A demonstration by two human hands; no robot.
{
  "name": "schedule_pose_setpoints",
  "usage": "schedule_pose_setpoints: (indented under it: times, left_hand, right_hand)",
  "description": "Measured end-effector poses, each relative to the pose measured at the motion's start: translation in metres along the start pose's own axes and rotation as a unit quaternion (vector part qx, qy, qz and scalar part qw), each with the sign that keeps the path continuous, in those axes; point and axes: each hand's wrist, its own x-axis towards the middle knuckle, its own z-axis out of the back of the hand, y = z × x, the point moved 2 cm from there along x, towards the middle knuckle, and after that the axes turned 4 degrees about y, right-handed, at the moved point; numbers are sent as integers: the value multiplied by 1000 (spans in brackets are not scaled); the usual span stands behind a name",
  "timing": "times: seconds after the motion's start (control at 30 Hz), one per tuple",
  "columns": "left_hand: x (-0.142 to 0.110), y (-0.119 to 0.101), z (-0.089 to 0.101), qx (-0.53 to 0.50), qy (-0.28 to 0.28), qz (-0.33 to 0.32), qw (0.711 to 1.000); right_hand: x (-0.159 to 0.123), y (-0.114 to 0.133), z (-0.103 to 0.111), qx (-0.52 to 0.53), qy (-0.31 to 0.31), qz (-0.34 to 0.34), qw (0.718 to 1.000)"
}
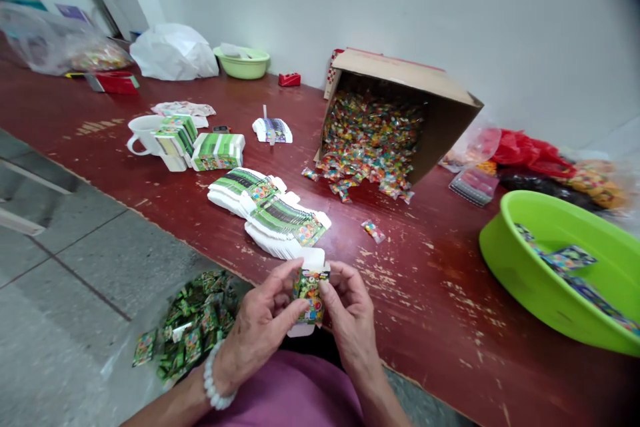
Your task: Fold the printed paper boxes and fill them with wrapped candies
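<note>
Green printed small carton [309, 293], pinched by left hand [263, 327] and right hand [353, 317] at the table's near edge, is being folded; closing its white flaps comes next, I judge.

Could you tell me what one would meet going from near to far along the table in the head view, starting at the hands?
small printed box held by the left hand and right hand → fanned stack of flat cartons → tipped cardboard box of sweets → pale green bowl by the wall.
</note>
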Motion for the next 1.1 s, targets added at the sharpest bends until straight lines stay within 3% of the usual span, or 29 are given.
schedule_pose_setpoints:
  times: [0.13,0.3,0.4,0.57,0.67,0.77,0.87,0.93,1.03,1.1]
  left_hand:
    - [4,-5,2,-45,29,-2,999]
    - [8,-9,4,-89,61,31,994]
    - [9,-9,6,-54,62,-3,997]
    - [10,-7,5,-23,67,-42,997]
    - [9,-9,4,-85,52,-3,995]
    - [7,-9,2,-190,57,55,978]
    - [5,-3,-6,-291,162,132,934]
    - [4,2,-11,-319,204,181,907]
    - [5,6,-12,-298,168,202,918]
    - [5,4,-12,-264,152,188,934]
  right_hand:
    - [-3,0,2,-34,5,32,999]
    - [2,9,10,-62,54,2,997]
    - [9,10,11,-31,85,-12,996]
    - [14,8,11,37,57,-38,997]
    - [11,10,12,-5,94,-21,995]
    - [8,14,15,-41,78,34,995]
    - [5,14,15,-35,76,40,996]
    - [4,16,15,-70,100,50,991]
    - [3,22,14,-133,148,94,976]
    - [3,23,13,-112,157,74,979]
